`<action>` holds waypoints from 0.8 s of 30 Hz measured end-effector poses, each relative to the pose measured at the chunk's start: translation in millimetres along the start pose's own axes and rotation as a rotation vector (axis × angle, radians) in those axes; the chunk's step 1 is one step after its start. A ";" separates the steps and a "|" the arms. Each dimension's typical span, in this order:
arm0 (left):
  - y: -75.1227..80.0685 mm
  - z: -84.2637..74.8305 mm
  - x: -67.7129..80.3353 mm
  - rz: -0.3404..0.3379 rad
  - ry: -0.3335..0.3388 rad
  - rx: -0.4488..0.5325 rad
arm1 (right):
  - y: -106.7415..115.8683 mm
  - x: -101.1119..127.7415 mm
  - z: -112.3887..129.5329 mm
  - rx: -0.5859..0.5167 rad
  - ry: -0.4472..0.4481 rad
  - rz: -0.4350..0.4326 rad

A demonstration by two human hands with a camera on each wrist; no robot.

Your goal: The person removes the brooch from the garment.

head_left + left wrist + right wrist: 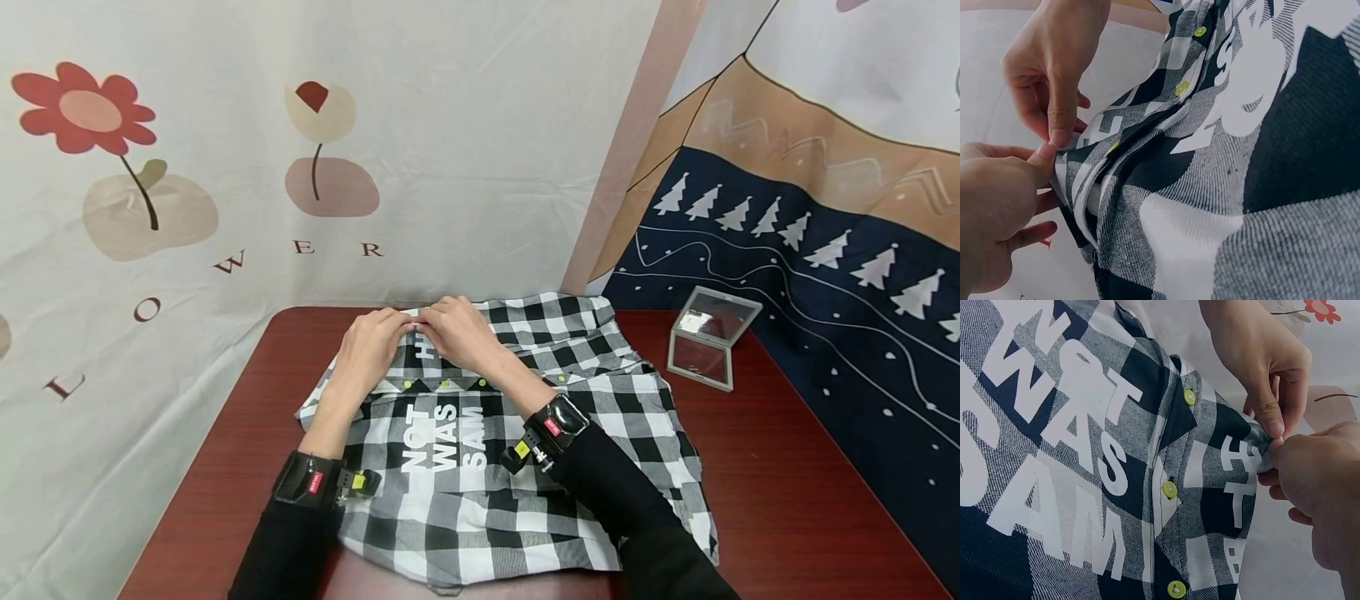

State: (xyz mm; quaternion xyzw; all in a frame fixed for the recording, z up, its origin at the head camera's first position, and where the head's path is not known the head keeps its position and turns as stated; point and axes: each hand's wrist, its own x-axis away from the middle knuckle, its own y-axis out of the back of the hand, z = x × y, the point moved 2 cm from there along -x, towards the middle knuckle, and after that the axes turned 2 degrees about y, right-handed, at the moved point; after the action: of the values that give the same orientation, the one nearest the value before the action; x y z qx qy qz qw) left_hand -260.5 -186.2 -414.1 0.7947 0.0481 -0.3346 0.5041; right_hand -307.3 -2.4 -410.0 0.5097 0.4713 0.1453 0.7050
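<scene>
On the dark red wooden worktop point(787, 500) lies a black-and-white checked cotton shirt with yellow-green buttons point(525, 467). The left hand point(369, 343) and the right hand point(459, 332) both pinch its far edge, each grip narrow on the cloth. The shirt looks soft and light; hems hold best. Free room is at the right, near a small square mirror case point(708, 337)

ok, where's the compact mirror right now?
In the head view the compact mirror sits open on the red-brown table, at the far right, just right of the checked shirt and beside the dark blue hanging.
</scene>
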 end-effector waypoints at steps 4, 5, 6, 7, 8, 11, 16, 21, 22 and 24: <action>2.3 1.5 -0.3 -0.005 -0.014 0.008 | -1.0 0.6 0.1 0.004 0.004 -0.015; 3.0 2.1 -0.3 0.004 -0.004 0.018 | -1.3 0.9 0.0 0.005 0.005 -0.020; 3.8 2.8 -0.3 0.016 0.009 0.035 | -1.6 1.3 -0.1 0.005 0.006 -0.024; 4.6 3.4 0.0 0.031 0.027 0.053 | -1.9 1.7 -0.1 0.006 0.007 -0.029; 5.3 4.2 0.3 0.048 0.052 0.074 | -2.3 2.1 -0.2 0.007 0.010 -0.035; 6.5 7.3 1.6 0.086 0.125 0.140 | -3.5 3.4 -0.7 0.007 0.014 -0.054; 4.7 13.0 1.9 0.086 0.173 0.227 | -5.3 5.4 -1.9 -0.029 -0.003 -0.103; 1.7 17.7 2.0 0.054 0.203 0.303 | -9.0 8.1 -3.1 -0.135 -0.074 -0.158; 1.3 18.3 2.4 0.050 0.215 0.315 | -10.1 8.8 -3.2 -0.163 -0.090 -0.168; 0.9 19.6 3.2 0.043 0.231 0.337 | -12.9 9.9 -3.4 -0.219 -0.116 -0.187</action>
State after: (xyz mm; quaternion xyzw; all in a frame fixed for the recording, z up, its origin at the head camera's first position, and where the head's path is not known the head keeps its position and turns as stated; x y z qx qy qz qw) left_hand -267.1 -203.8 -420.4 0.9017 0.0320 -0.2338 0.3623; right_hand -308.5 0.8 -426.2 0.3912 0.4566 0.0996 0.7928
